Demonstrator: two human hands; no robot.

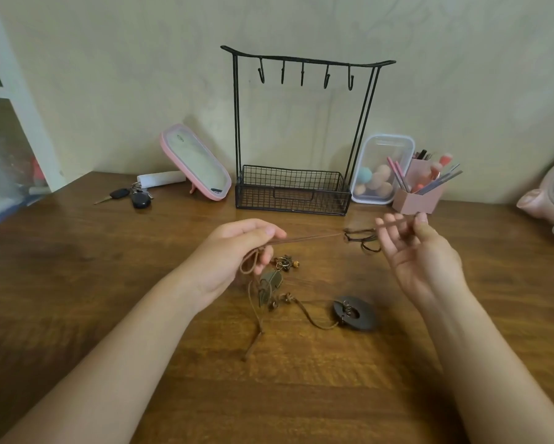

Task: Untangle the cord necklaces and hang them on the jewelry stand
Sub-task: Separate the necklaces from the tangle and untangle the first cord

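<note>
Fingers [266, 232] at both ends of the taut cord [307, 238]

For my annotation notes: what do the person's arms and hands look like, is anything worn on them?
Both forearms are bare to the frame edge, no sleeve in view. The left hand and right hand show no ring, watch or bracelet.

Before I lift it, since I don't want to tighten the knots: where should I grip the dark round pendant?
Probably pinch the dark round pendant by its right rim, coming from above: it lies flat on the table, and its brown cord leaves the left edge, so the right side is free.
</note>
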